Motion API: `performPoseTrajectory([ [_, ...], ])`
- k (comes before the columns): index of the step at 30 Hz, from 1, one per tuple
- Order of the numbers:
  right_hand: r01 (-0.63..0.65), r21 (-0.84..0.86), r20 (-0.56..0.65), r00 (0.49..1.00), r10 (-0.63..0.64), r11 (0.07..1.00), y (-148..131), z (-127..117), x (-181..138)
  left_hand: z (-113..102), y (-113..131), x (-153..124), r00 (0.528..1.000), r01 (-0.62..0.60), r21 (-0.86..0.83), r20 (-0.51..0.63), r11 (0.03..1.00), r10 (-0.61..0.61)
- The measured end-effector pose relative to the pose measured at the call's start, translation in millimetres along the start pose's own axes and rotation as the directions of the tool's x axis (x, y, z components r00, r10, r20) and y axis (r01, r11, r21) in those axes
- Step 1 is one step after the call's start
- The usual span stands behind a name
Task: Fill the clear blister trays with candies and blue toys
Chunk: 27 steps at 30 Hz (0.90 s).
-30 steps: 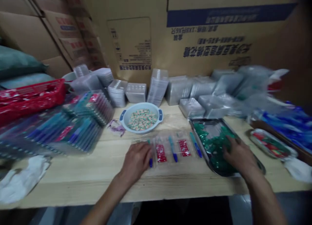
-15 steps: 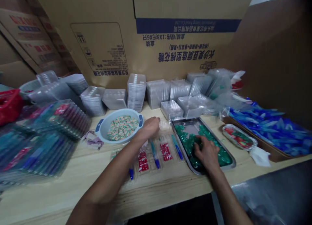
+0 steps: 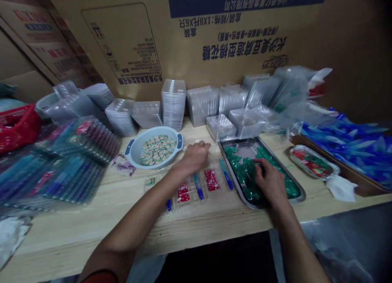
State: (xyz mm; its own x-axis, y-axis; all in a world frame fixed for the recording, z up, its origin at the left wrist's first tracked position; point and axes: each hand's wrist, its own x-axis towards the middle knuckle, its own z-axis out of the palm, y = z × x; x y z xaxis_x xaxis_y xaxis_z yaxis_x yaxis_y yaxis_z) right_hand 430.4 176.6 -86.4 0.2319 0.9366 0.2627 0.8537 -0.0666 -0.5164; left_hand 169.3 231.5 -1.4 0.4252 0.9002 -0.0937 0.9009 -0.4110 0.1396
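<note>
My left hand (image 3: 195, 157) is closed, fingertips together, above the far ends of the clear plastic blister trays (image 3: 190, 193); whatever the fingers hold is hidden. Red printed packets (image 3: 211, 180) and blue pens (image 3: 226, 174) lie in these trays. My right hand (image 3: 270, 180) dips into a metal tray (image 3: 298, 193) of green wrapped pieces (image 3: 245, 170). Its thumb and index finger curl in against a green piece, with the other fingers bent. Left of my left hand stands a light blue basin (image 3: 130, 154) holding small striped wrapped pieces (image 3: 157, 149).
Clear plastic stacks (image 3: 174, 105) line the back, before a big cardboard box (image 3: 183, 66). Filled packs (image 3: 61, 172) pile up at left near a red basket (image 3: 20, 128). At right are a foil dish (image 3: 314, 162) and a carton of blue pieces (image 3: 349, 146).
The camera view has tilted downward, so the background sits higher. My left hand has come slightly nearer over the blister trays. My right hand stays in the metal tray, its fingers shifted slightly.
</note>
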Motion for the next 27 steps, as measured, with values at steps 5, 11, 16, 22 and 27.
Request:
performPoseTrajectory([
  [5, -0.004, 0.109, -0.043, 0.999, 0.009, 0.994, -0.2, -7.0, -2.3, 44.8, 23.5, -63.1, 0.99, -0.143, -0.065, 0.001, 0.988, 0.143],
  [11, 0.061, 0.124, -0.121, 0.992, -0.046, 0.99, 1.1, -1.6, -8.7, 49.1, 7.8, -79.5, 0.974, -0.225, -0.107, 0.004, 0.969, 0.226],
  [16, 0.043, 0.072, -0.108, 0.994, -0.035, 0.997, 7.2, -1.0, -14.8, 32.7, 11.8, -96.9, 0.979, -0.203, -0.054, -0.032, 0.978, 0.202],
  [22, -0.031, 0.022, -0.005, 1.0, 0.031, 0.999, 15.5, -9.2, -16.6, 21.7, -15.8, -135.2, 0.988, 0.086, -0.04, -0.127, 0.995, -0.091],
  [27, 0.041, 0.044, -0.012, 0.999, -0.041, 0.998, 15.2, -7.3, -17.4, 19.6, -53.0, -153.4, 0.973, 0.229, 0.014, -0.017, 0.973, -0.229],
])
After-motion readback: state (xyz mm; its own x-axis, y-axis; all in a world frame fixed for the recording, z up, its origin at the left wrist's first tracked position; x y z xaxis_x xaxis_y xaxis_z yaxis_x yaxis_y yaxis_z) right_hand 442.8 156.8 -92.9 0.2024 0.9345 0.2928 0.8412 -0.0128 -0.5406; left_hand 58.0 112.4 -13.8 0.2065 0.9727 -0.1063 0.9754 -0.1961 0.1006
